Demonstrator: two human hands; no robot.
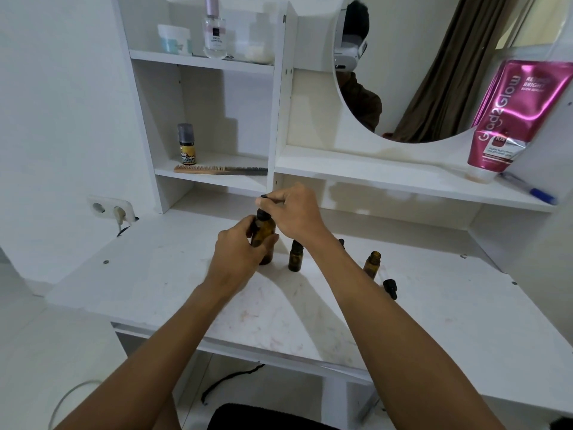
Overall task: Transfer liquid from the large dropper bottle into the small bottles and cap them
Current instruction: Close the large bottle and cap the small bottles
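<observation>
The large amber dropper bottle (266,235) stands on the white table (186,290), and my left hand (240,251) grips its body. My right hand (293,211) pinches the black dropper bulb (263,197) above the bottle's neck. Just right of the large bottle stands a small amber bottle (295,256) with a black cap on. Farther right is a second small amber bottle (372,263) with an open neck. A loose black dropper cap (390,288) lies on the table near it. Another small black top (341,242) peeks out behind my right forearm.
White shelves rise behind the table, holding a comb (220,169), a small yellow-labelled bottle (187,144), a perfume bottle (214,32) and a jar (173,38). A pink tube (508,119) and blue pen (536,190) sit on the right shelf below a round mirror (418,66). A wall socket (111,209) is at left.
</observation>
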